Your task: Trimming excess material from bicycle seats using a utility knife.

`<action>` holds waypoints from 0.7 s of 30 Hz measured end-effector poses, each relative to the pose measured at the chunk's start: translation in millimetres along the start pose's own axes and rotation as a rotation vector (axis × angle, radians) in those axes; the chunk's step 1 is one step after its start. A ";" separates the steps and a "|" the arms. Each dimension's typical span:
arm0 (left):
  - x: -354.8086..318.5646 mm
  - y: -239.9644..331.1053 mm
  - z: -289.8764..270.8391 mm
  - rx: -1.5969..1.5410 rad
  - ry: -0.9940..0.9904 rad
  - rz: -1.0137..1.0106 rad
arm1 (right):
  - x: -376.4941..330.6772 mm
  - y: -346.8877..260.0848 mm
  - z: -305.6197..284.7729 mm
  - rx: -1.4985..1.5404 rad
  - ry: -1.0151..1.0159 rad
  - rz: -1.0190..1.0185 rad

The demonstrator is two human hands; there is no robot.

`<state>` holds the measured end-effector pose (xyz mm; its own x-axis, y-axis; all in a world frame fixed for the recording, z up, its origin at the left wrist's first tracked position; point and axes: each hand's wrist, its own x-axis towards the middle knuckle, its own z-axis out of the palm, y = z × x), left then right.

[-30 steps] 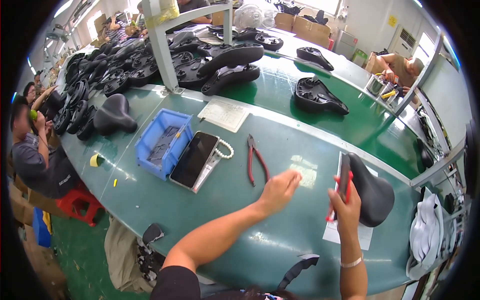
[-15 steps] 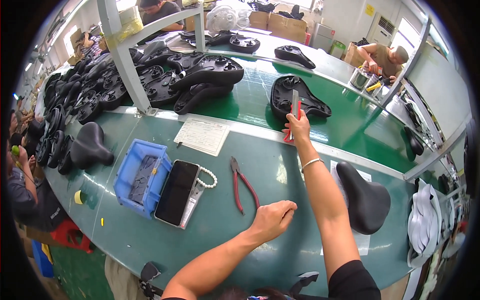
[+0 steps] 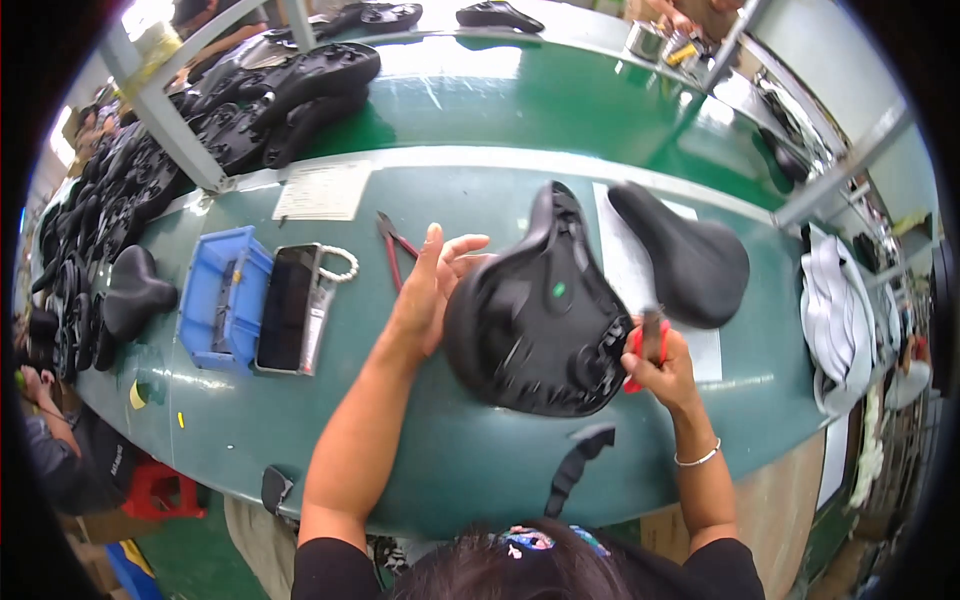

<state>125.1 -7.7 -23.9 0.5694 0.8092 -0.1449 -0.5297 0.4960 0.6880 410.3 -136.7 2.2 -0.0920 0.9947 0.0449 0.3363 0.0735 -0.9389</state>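
Observation:
An upturned black bicycle saddle [image 3: 535,320], its hollow underside and a small green dot showing, is in front of me over the green table. Beside its left edge is my left hand [image 3: 428,295], fingers stretched out and apart; whether they touch the saddle I cannot tell. My right hand [image 3: 672,372] is closed around a red utility knife [image 3: 652,348] at the saddle's right edge, its blade pointing up and blurred. Another black saddle [image 3: 690,258] lies top side up on white paper to the right. Red-handled pliers [image 3: 392,262] rest left of my left hand.
A blue bin [image 3: 190,310] with dark pieces, a phone [image 3: 288,310] and a bead string [image 3: 345,265] sit at left. Saddles [image 3: 300,90] pile up behind a metal post [image 3: 180,135]. A black strip [image 3: 578,468] lies near the front edge. White curved pieces [image 3: 835,310] stand at right.
The upturned saddle has come from the green surface beyond the rail to in front of me. My right hand came back with the knife; my left hand opened and moved left and up.

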 end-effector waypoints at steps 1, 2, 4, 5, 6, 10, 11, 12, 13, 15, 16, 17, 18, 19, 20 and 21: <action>-2.7 -2.4 5.0 -0.019 -0.080 -0.073 | 0.2 3.9 -1.9 -0.241 -0.066 -0.411; -6.2 -6.8 11.8 -0.019 -0.083 -0.098 | -8.5 -1.3 1.6 -0.266 -0.028 -0.473; -21.4 -11.5 22.7 0.429 -0.071 -0.152 | -20.7 -15.2 14.8 -0.250 0.015 -0.388; -26.9 -7.5 33.1 0.328 -0.042 -0.204 | -29.8 -22.6 15.3 -0.210 0.041 -0.213; -28.0 -5.5 32.3 0.352 -0.020 -0.201 | -34.0 -27.2 14.7 -0.170 0.058 -0.053; -49.6 14.6 42.5 0.374 0.136 -0.129 | -64.5 -17.0 11.2 -0.332 0.206 -0.152; -52.5 22.5 47.1 0.433 0.142 -0.146 | -61.3 -17.9 11.4 -0.323 0.193 -0.153; -53.1 29.7 52.7 0.488 0.136 -0.171 | -57.7 -25.4 9.4 -0.518 0.092 -0.333; -50.9 34.0 56.4 0.519 0.125 -0.212 | -53.1 -33.0 8.0 -0.709 -0.010 -0.517; -49.6 37.4 70.5 0.578 0.135 -0.205 | -37.5 -48.7 11.8 -0.838 -0.074 -0.512; -48.8 38.0 74.0 0.640 0.143 -0.194 | -33.6 -52.6 13.2 -0.968 -0.135 -0.508; -47.6 38.1 73.4 0.678 0.146 -0.182 | -36.9 -51.7 13.4 -0.971 -0.139 -0.505; -48.7 37.8 70.2 0.673 0.151 -0.182 | -41.4 -47.9 15.5 -1.017 -0.158 -0.435; -49.2 36.9 66.1 0.662 0.161 -0.179 | -48.3 -44.2 16.8 -1.067 -0.176 -0.360; -50.1 36.0 61.9 0.650 0.171 -0.176 | -59.0 -36.9 23.6 -1.071 -0.183 -0.358; -52.5 32.8 59.5 0.641 0.168 -0.178 | -74.5 -28.0 34.5 -1.012 -0.115 -0.284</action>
<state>115.2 -52.6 48.6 0.4803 0.7962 -0.3679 0.0693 0.3837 0.9209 375.4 -215.3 13.3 -0.3608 0.9227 0.1360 0.9080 0.3808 -0.1746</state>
